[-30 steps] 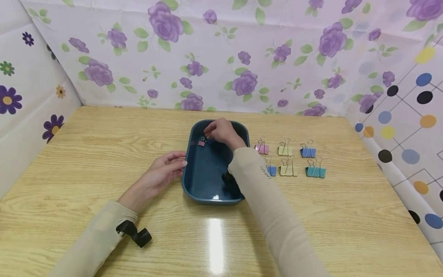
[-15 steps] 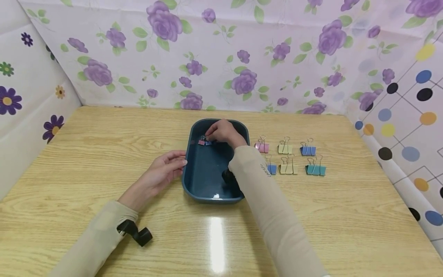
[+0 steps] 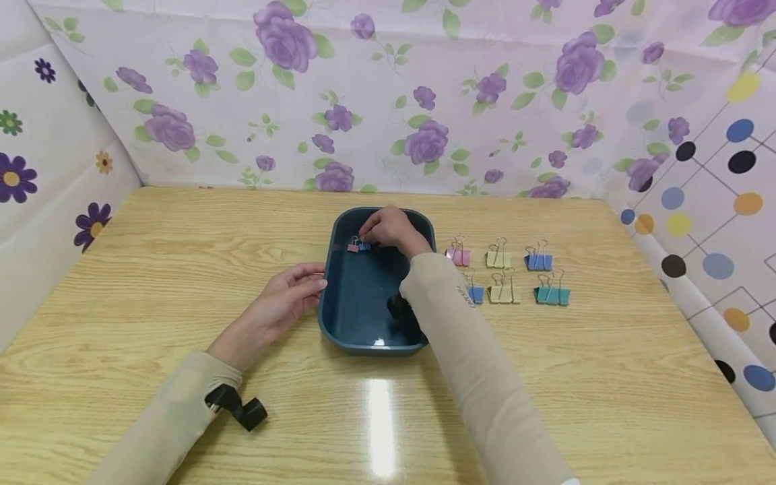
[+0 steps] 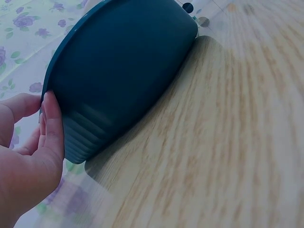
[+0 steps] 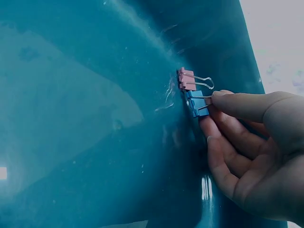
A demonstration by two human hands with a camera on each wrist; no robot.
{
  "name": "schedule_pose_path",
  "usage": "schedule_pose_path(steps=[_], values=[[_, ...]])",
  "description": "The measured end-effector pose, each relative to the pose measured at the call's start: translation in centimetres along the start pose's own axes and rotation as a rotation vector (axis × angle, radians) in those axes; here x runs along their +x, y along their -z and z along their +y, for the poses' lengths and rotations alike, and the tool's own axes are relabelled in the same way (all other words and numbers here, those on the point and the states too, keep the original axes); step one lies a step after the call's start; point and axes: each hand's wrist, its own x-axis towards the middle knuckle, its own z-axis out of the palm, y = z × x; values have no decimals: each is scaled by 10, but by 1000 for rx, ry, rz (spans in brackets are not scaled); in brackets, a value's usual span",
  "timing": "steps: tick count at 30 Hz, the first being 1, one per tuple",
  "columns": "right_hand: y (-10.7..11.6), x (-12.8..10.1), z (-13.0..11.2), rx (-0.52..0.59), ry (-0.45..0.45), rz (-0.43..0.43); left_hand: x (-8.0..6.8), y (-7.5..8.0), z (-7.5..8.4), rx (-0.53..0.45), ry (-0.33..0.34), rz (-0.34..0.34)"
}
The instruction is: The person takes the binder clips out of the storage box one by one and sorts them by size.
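Observation:
A dark teal plastic tub stands on the table. My left hand holds its left rim, with thumb and fingers on either side of the wall in the left wrist view. Inside, at the far left corner, my right hand pinches a small blue binder clip by its wire handle between thumb and fingers. Right beside it stands a small pink binder clip, its wire handle sticking out toward the tub's wall. Both clips sit side by side close against that wall.
Right of the tub, larger binder clips stand in two rows: pink, pale yellow and blue behind, blue, yellow and teal in front. My right sleeve partly covers the front blue one. Flowered cloth hangs behind the table.
My right hand has brought the small blue clip, darker and tilted before, upright against the pink one. The left hand stays on the rim. The head view has shifted slightly.

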Motion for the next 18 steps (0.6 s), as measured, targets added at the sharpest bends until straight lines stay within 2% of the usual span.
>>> schedule_pose_path(steps=[11,18], values=[[13,0,-6,81,35,8,-2,-2,3,6,-1,-10],[25,-9,-22,137,34,12,-2,-2,3,21,6,-5]])
